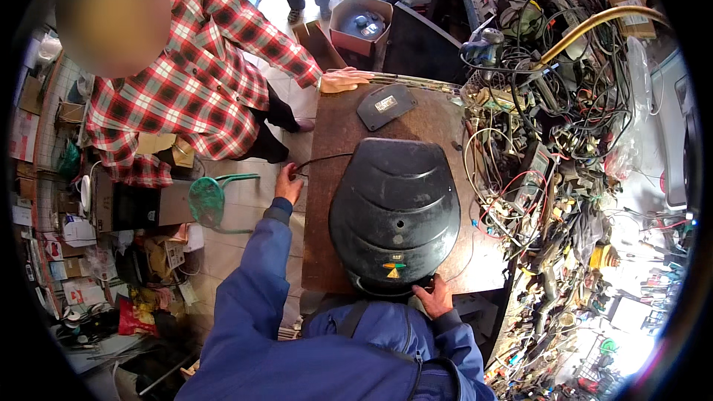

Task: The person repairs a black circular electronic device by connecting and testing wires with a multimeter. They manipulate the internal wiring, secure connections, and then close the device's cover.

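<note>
A large black domed appliance point(395, 212) with ridges across its lid rests on the brown wooden table in front of me. Its front carries small orange and green marks above a yellow triangle. From its far left side a black cord point(327, 157) runs to my left hand point(290, 184), whose fingers are closed on it beside the table's left edge. My right hand point(436, 298) grips the appliance's front right edge, thumb against the rim; some fingertips are hidden. Beyond the appliance lies a dark flat cover plate point(385, 106) with a pale label.
Another person in a red plaid shirt point(200, 67) stands at the left, one hand point(345, 80) on the table's point(321, 252) far edge. A green stool point(208, 200) is left of the table. Tangled cables and parts point(535, 171) pile up along the right. An open cardboard box point(362, 26) stands behind.
</note>
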Available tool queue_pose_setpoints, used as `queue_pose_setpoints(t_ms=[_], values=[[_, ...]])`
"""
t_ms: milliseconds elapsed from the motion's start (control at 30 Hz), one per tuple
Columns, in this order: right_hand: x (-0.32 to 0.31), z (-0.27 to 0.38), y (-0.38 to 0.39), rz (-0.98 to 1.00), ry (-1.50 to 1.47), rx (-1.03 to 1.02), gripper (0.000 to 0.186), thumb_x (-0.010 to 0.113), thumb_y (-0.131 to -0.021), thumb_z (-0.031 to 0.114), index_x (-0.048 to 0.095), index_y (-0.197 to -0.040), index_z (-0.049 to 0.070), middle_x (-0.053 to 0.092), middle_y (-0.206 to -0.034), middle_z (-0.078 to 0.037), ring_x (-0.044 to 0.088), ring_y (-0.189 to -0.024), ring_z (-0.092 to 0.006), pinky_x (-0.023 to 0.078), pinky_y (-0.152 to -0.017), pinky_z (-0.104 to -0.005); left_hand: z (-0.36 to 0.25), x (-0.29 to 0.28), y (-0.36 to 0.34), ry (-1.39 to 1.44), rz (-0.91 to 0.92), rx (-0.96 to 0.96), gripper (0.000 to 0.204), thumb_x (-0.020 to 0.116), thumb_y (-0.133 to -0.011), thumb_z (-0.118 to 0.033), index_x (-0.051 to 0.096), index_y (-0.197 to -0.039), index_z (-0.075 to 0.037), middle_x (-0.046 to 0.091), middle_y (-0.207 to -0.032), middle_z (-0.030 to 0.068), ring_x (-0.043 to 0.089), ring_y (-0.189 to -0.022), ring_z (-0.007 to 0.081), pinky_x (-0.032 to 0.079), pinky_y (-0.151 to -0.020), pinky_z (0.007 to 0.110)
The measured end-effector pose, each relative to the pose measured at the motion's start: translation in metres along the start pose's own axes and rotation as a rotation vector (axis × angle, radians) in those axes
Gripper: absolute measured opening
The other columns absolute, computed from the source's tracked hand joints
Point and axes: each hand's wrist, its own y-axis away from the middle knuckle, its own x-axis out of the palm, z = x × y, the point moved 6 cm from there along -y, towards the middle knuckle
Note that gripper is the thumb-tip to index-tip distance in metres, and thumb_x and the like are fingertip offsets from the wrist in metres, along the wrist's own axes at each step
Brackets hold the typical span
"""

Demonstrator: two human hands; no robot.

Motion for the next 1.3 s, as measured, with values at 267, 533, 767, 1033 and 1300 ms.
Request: queue_pose_setpoints(t_ms=[267,533,767,1033,1300], values=[[0.021,-0.038,-0.004,-0.067,-0.043,-0.059,0.04,0.072,-0.089,0.015,0.056,-0.117,-0.008,0.07,-0.094,-0.017,0.069,-0.074,-0.0227,0.057,-0.062,-0.0354,0.044,0.03,0.004,-0.232,0.065,-0.031,0.027,0.072,-0.086,-0.021,0.071,-0.108,-0.005,0.076,-0.103,0.0165,0.072,-0.098,0.0338,0.056,-0.088,0.044],[0.027,-0.05,-0.006,0.0,-0.079,0.104,0.04,0.071,-0.088,0.01,0.056,-0.121,-0.006,0.071,-0.101,-0.016,0.07,-0.081,-0.023,0.061,-0.065,-0.0355,0.186,0.017,0.164,-0.676,0.361,-0.25,0.038,0.061,-0.091,-0.04,0.075,-0.097,-0.005,0.073,-0.096,0.0244,0.07,-0.094,0.0457,0.056,-0.083,0.054],[0.025,-0.026,-0.007,-0.004,-0.183,0.096,0.041,0.072,-0.085,0.008,0.058,-0.121,-0.007,0.071,-0.098,-0.016,0.07,-0.079,-0.024,0.06,-0.063,-0.0363,0.281,-0.036,0.387,-0.687,0.45,-0.64,0.038,0.07,-0.078,-0.038,0.078,-0.1,-0.008,0.075,-0.101,0.0224,0.072,-0.097,0.041,0.057,-0.087,0.051],[0.023,-0.048,-0.018,-0.101,-0.041,-0.071,0.048,0.072,-0.082,0.011,0.059,-0.125,-0.005,0.073,-0.102,-0.018,0.07,-0.087,-0.0282,0.055,-0.078,-0.0391,0.288,-0.104,0.557,-0.761,0.432,-0.731,0.044,0.06,-0.088,-0.046,0.08,-0.1,-0.008,0.075,-0.098,0.0223,0.071,-0.097,0.0442,0.055,-0.089,0.053],[0.024,-0.009,-0.021,-0.242,-0.327,-0.035,0.044,0.068,-0.08,0.011,0.064,-0.12,-0.006,0.074,-0.104,-0.024,0.071,-0.1,-0.0344,0.053,-0.09,-0.0418,0.212,-0.128,0.424,-0.029,0.122,-0.666,0.059,0.044,-0.107,-0.047,0.061,-0.079,0.002,0.064,-0.064,0.016,0.066,-0.055,0.0322,0.054,-0.055,0.046]])
